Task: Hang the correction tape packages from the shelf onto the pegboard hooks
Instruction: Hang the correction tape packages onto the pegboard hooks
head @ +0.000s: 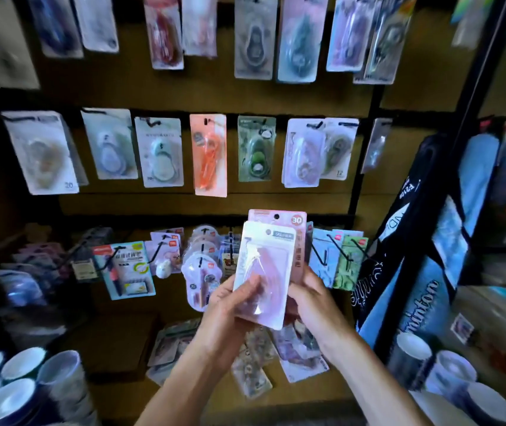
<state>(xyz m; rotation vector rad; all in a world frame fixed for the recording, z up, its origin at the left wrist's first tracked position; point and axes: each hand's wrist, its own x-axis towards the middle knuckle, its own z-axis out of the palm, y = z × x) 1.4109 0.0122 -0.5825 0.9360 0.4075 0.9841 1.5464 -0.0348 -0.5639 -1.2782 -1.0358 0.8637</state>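
Pink-tinted correction tape packages (265, 272) are held upright in front of the pegboard (276, 201), in the lower centre of the view. At least two packages are stacked: a pale front card overlaps a pink rear card marked "30", whose hang hole shows at its top edge. Left hand (230, 305) grasps the stack at its lower left, thumb across the front blister. Right hand (310, 299) grasps the lower right edge, fingers behind the cards. Neither package is on a hook. More loose packages (294, 355) lie flat on the shelf (307, 395) directly below the hands. Hung packages (159, 152) fill the rows above; the lower row of hooks (342, 250) carries further stock just left and right of the held stack. Stacked cups (24, 382) stand at lower left. Focus is soft throughout.
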